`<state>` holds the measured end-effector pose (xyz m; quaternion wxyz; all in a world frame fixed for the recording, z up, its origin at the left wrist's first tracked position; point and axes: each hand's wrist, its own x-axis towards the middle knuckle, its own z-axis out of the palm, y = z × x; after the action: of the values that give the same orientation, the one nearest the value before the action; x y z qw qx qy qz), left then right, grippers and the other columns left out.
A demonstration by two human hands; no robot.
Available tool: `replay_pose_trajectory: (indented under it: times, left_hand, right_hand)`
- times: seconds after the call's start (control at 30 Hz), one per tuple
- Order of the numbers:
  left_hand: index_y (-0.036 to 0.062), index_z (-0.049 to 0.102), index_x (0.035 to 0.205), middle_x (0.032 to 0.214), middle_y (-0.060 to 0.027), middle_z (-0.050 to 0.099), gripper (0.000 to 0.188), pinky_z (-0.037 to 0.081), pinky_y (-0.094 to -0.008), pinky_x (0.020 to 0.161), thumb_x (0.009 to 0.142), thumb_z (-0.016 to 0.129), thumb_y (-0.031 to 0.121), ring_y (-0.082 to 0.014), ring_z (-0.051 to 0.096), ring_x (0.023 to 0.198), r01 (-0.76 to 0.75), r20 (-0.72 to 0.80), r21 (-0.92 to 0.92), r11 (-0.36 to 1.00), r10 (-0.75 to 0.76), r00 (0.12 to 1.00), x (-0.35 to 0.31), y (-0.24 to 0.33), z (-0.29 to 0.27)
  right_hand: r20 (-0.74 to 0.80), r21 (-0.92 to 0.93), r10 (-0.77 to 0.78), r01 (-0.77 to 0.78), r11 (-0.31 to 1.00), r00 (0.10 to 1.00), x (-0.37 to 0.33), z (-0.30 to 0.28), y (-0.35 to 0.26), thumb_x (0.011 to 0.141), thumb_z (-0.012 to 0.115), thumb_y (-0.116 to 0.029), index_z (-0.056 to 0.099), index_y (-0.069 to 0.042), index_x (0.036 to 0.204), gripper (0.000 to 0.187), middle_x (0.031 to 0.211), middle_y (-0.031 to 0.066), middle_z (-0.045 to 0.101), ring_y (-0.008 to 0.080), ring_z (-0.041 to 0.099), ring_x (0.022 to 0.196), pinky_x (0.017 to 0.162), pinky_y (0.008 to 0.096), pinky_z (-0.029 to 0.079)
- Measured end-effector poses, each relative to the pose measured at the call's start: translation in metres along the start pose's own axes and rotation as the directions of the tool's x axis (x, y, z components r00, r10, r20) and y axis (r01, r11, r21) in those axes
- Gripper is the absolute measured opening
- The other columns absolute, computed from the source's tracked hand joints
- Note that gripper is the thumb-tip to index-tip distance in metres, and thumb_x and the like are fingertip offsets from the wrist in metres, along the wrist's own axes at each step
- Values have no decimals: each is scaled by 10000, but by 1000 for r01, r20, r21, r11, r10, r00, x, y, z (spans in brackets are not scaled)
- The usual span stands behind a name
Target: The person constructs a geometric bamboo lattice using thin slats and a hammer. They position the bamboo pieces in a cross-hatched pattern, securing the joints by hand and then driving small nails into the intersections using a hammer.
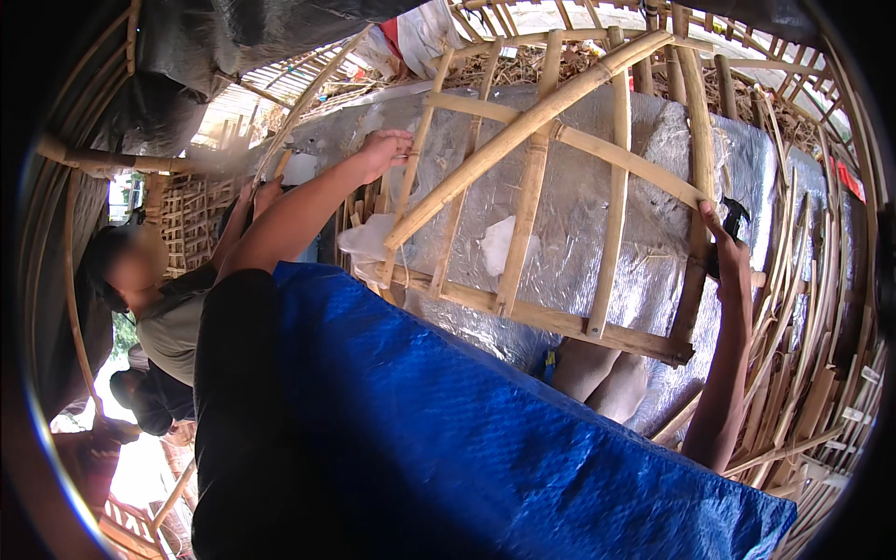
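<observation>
A bamboo lattice frame [537, 187] of upright slats and crossbars stands in front of me, with a thick diagonal pole [532, 121] across it. My left hand [385, 152] is at its left edge, the fingers closed on the outermost slat. At the right side my right hand [734, 261] is wrapped round a black tool [735, 220], its kind partly hidden by the fingers. One finger of that hand stretches up against the right end of the crossbar. Blue tarpaulin-like cloth [467, 420] covers my front, and my bare legs [597, 378] show below the frame.
A silvery foil-like sheet [653, 224] lies behind the frame, with torn white patches. Bamboo strips [803, 373] are stacked at the right. At the left one person [168, 317] sits close by; another [149, 397] is lower down. Dark sheeting [215, 42] hangs overhead.
</observation>
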<state>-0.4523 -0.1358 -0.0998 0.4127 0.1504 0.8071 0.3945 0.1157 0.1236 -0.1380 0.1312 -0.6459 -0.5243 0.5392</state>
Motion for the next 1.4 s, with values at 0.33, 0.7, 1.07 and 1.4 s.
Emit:
replay_pose_trajectory:
  times: [0.33, 0.7, 1.07, 1.4]
  left_hand:
    - [-20, 680, 990, 951, -113, 698, 161, 555, -301, 806, 876, 638, 84, -219, 699, 859, 68, 46, 569, 820, -114, 992, 7, -25, -29]
    - [18, 714, 1082, 1024, -147, 711, 257, 533, -368, 775, 863, 687, 152, -255, 687, 876, 40, 62, 739, 673, -127, 990, 21, -50, -13]
    - [46, 722, 1067, 1070, -180, 706, 395, 533, -359, 882, 725, 799, 226, -293, 679, 1014, -122, 119, 880, 460, 35, 992, 20, -70, -6]
    - [43, 729, 851, 894, -135, 725, 192, 564, -374, 784, 703, 755, 163, -264, 706, 844, 100, -163, 938, 331, 169, 972, 38, -83, 23]
  right_hand:
    - [-24, -22, -30, 29, 999, 999, -3, 5, -5, 636, 805, -702, 696, 7, 958, 786, 730, -8, 523, 102, 455, 612, 553, 287, 359]
    - [1, -63, -10, 10, 998, 1000, -7, 3, -7, 646, 781, -723, 690, 41, 1063, 875, 756, 21, 582, 121, 513, 638, 585, 302, 403]
    - [12, -35, -46, 46, 998, 999, -6, 3, -8, 664, 776, -706, 690, 48, 1089, 870, 746, 14, 573, 114, 496, 620, 579, 296, 396]
    - [-78, -127, 62, -72, 989, 995, 5, 0, 4, 652, 786, -692, 636, 61, 1236, 964, 1108, 183, 666, 252, 619, 966, 847, 370, 476]
